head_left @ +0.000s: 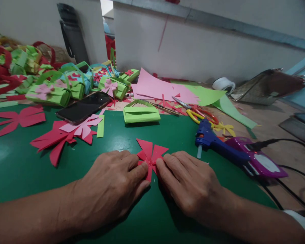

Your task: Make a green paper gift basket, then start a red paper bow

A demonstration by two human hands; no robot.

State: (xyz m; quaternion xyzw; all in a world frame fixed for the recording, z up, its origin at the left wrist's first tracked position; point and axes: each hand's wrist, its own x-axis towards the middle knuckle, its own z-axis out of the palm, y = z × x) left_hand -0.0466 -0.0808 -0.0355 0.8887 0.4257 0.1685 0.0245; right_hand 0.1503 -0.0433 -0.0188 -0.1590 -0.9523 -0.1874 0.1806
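Note:
A red paper flower point(151, 151) with pointed petals lies on the green mat point(112, 220), a shiny spot at its centre. My left hand point(118, 181) pinches its left petals between thumb and fingers. From the other side, my right hand point(186, 178) has its fingers closed on the right petals. Just beyond the flower sits a small light-green paper purse point(141, 114) with a thin handle. Left of my hands are red paper cutouts point(57, 140) with a pink paper flower point(82, 124) on top. To the right rests a blue glue gun point(218, 144).
A black phone point(85, 106) lies at the mat's back edge, near piled paper purses point(49, 93). Scissors point(197, 112), pink paper sheets point(162, 88) and a tape roll point(223, 84) are at the back. A purple power strip point(259, 159) with black cables sits right; a dark bottle point(73, 34) stands back left.

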